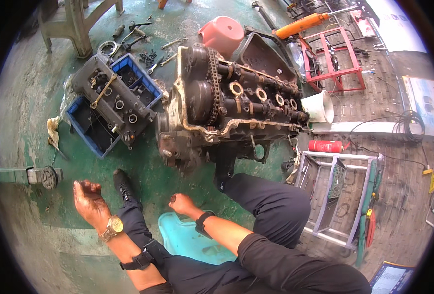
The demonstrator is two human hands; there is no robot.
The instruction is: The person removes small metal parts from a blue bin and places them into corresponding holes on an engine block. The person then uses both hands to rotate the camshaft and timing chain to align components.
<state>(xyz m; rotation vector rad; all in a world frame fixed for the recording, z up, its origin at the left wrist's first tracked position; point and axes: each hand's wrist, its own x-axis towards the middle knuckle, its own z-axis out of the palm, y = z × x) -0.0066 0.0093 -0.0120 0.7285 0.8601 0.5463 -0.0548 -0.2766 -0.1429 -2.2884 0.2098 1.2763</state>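
Note:
My left hand [88,202], its fingertips darkened with grease, is raised over the floor with the fingers loosely bent and nothing visible in it. My right hand [182,203] is closed above a turquoise plastic stool [178,235]; whether it holds anything is hidden. Neither hand touches the engine [236,103] ahead of me, whose uncovered top shows camshafts and a timing chain [213,83]. Left of the engine, a dark valve cover [121,115] lies across blue bins [82,122], with a wrench [103,91] resting on it.
A pink stool [222,34] stands behind the engine. Loose parts and tools litter the floor beyond the bins. To the right are a red metal frame [332,61], a fire extinguisher [326,146] and a step ladder [334,196]. A green metal leg [11,175] juts in from the left.

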